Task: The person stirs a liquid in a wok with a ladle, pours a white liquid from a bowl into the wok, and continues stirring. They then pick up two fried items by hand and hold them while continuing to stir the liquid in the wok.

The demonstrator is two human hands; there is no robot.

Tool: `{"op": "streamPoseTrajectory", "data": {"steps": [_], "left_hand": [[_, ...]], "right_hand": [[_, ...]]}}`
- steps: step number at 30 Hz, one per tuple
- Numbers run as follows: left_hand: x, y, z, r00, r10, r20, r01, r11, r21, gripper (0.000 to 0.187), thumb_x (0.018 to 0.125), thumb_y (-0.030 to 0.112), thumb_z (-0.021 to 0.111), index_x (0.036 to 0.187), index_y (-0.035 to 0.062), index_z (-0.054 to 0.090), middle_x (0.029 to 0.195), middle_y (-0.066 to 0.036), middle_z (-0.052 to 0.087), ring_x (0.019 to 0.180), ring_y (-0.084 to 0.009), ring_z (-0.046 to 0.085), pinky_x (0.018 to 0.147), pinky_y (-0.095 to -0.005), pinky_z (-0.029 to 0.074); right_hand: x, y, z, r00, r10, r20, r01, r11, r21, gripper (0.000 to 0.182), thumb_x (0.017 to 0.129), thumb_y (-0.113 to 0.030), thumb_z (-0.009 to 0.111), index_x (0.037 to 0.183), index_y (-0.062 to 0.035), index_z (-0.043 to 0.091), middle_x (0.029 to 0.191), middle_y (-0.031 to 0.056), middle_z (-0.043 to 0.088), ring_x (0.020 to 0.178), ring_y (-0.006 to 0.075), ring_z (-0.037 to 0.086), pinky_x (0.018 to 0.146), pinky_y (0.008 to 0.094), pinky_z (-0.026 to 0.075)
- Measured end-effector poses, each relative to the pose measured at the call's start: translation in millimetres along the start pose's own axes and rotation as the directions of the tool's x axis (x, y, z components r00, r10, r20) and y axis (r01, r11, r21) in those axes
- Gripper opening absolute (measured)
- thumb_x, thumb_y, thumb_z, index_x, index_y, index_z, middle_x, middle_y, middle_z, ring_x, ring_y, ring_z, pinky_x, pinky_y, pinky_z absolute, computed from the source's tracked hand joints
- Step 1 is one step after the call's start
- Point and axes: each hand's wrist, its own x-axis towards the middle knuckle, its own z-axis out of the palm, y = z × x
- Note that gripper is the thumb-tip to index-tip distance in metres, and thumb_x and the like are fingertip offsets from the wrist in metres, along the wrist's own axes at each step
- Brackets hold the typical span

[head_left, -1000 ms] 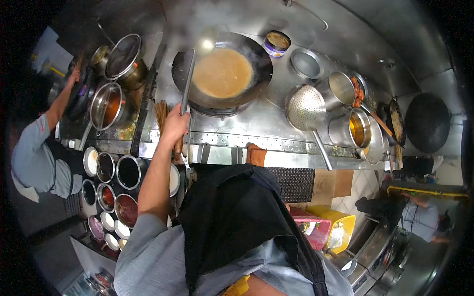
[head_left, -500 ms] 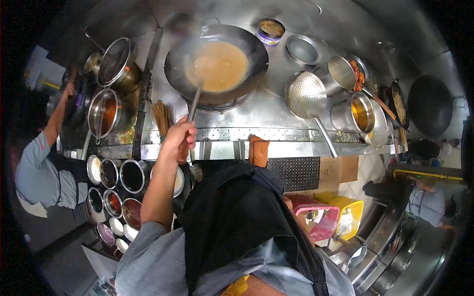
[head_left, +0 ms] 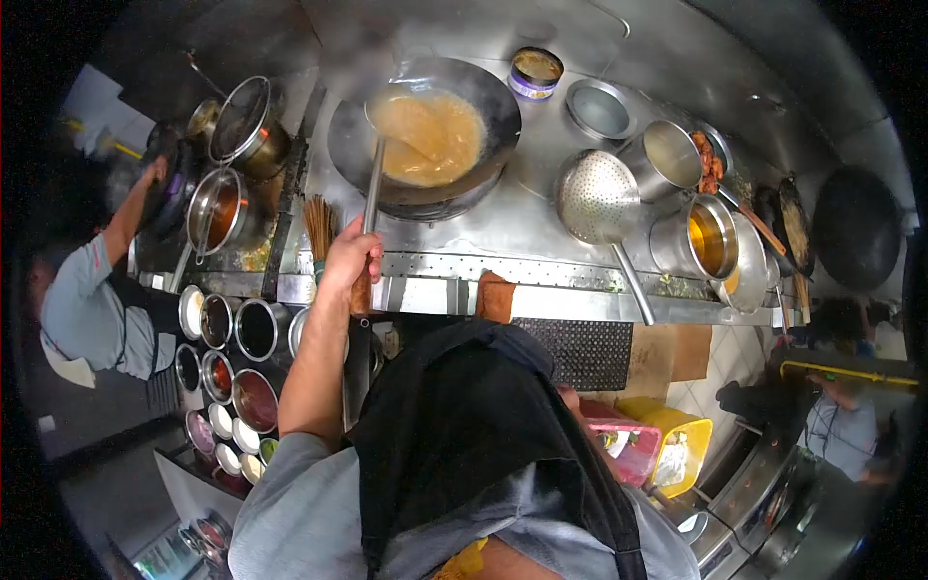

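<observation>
My left hand (head_left: 354,259) is closed round the long handle of a metal ladle (head_left: 373,184), whose wooden end sticks out below my fist. The ladle's bowl is over the left side of a dark wok (head_left: 503,121) and is partly blurred. Pale brown, rippled liquid (head_left: 445,135) fills the wok's bottom. Low beside my black apron (head_left: 445,416), a small part of my right hand (head_left: 568,396) shows; its fingers are mostly hidden. A bamboo brush (head_left: 317,227) stands just left of my left hand.
A perforated skimmer (head_left: 594,198), metal pots (head_left: 667,164) and an open can (head_left: 535,72) sit on the steel counter. Sauce containers (head_left: 256,396) stand low left; yellow (head_left: 691,435) and pink bins (head_left: 619,464) low right. Co-workers stand left (head_left: 106,309) and right (head_left: 839,416).
The ladle's bowl has shifted up to the wok's upper left and the handle stands steeper. My left hand is slightly lower. The liquid's surface is more rippled.
</observation>
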Motion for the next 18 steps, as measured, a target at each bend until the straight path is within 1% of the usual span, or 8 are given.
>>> {"op": "streamPoseTrajectory", "data": {"steps": [3, 5, 7, 9, 12, 14, 16, 18], "left_hand": [[-1, 5, 8, 0.994, 0.086, -0.068, -0.076, 0.989, 0.130, 0.042, 0.087, 0.005, 0.049, 0.128, 0.0116, 0.045, 0.063, 0.002, 0.045, 0.042, -0.0091, 0.040, 0.039, -0.0244, 0.036], [1, 6, 10, 0.989, 0.118, -0.087, -0.102, 0.980, 0.172, 0.043, 0.085, 0.004, 0.050, 0.128, 0.0080, 0.046, 0.063, 0.001, 0.047, 0.042, -0.0097, 0.042, 0.039, -0.0244, 0.036], [12, 3, 4, 0.971, 0.219, -0.097, -0.160, 0.894, 0.418, 0.054, 0.085, 0.005, 0.050, 0.138, 0.0058, 0.039, 0.062, 0.001, 0.048, 0.041, -0.0103, 0.044, 0.038, -0.0253, 0.036], [15, 5, 2, 0.965, 0.234, -0.117, -0.158, 0.878, 0.452, 0.056, 0.084, 0.006, 0.051, 0.138, 0.0046, 0.040, 0.063, -0.001, 0.050, 0.041, -0.0117, 0.046, 0.039, -0.0265, 0.038], [34, -11, -15, 0.914, 0.357, -0.193, -0.161, 0.755, 0.636, 0.059, 0.084, 0.006, 0.052, 0.141, 0.0041, 0.037, 0.064, -0.003, 0.052, 0.041, -0.0128, 0.048, 0.039, -0.0272, 0.040], [44, -18, -28, 0.862, 0.486, -0.144, -0.153, 0.522, 0.839, 0.063, 0.083, 0.006, 0.054, 0.143, 0.0037, 0.034, 0.065, -0.004, 0.054, 0.042, -0.0133, 0.049, 0.039, -0.0279, 0.041], [39, -24, -29, 0.901, 0.407, -0.151, -0.141, 0.603, 0.785, 0.064, 0.084, 0.007, 0.054, 0.144, 0.0046, 0.032, 0.066, -0.004, 0.055, 0.042, -0.0137, 0.049, 0.039, -0.0279, 0.041], [24, -29, -21, 0.960, 0.230, -0.157, -0.075, 0.757, 0.650, 0.061, 0.086, 0.008, 0.054, 0.143, 0.0065, 0.033, 0.066, -0.003, 0.055, 0.042, -0.0133, 0.048, 0.038, -0.0275, 0.040]], "right_hand": [[16, 3, -9, 0.994, 0.108, 0.013, -0.108, 0.953, 0.282, 0.028, 0.089, -0.029, 0.052, 0.087, -0.0044, 0.065, 0.067, 0.0128, 0.066, 0.061, 0.0270, 0.067, 0.054, 0.0386, 0.054], [40, 45, 13, 0.988, 0.111, 0.106, -0.141, 0.927, 0.348, 0.030, 0.090, -0.030, 0.052, 0.088, -0.0036, 0.066, 0.069, 0.0133, 0.066, 0.060, 0.0260, 0.067, 0.054, 0.0386, 0.053], [52, 44, 7, 0.975, 0.112, 0.193, -0.184, 0.892, 0.412, 0.032, 0.090, -0.031, 0.052, 0.090, -0.0027, 0.066, 0.072, 0.0137, 0.067, 0.060, 0.0249, 0.066, 0.054, 0.0387, 0.053], [44, -6, -42, 0.805, 0.419, 0.420, -0.588, 0.657, 0.472, 0.022, 0.090, -0.023, 0.052, 0.090, -0.0076, 0.067, 0.081, 0.0040, 0.068, 0.066, 0.0126, 0.060, 0.056, 0.0293, 0.047], [64, 39, -20, 0.879, 0.290, 0.379, -0.442, 0.795, 0.416, 0.021, 0.090, -0.024, 0.049, 0.090, -0.0090, 0.064, 0.078, 0.0022, 0.064, 0.059, 0.0113, 0.055, 0.050, 0.0270, 0.042], [70, 31, -25, 0.913, 0.213, 0.347, -0.338, 0.872, 0.354, 0.022, 0.090, -0.025, 0.048, 0.090, -0.0089, 0.063, 0.077, 0.0022, 0.064, 0.059, 0.0116, 0.055, 0.049, 0.0271, 0.042], [56, 1, -41, 0.863, 0.339, 0.375, -0.492, 0.732, 0.471, 0.031, 0.091, -0.029, 0.045, 0.090, -0.0076, 0.067, 0.084, 0.0073, 0.070, 0.070, 0.0224, 0.066, 0.058, 0.0384, 0.051], [60, 11, -14, 0.887, 0.302, 0.350, -0.451, 0.732, 0.511, 0.031, 0.091, -0.028, 0.044, 0.090, -0.0072, 0.067, 0.082, 0.0072, 0.070, 0.071, 0.0232, 0.066, 0.061, 0.0385, 0.051]]}}
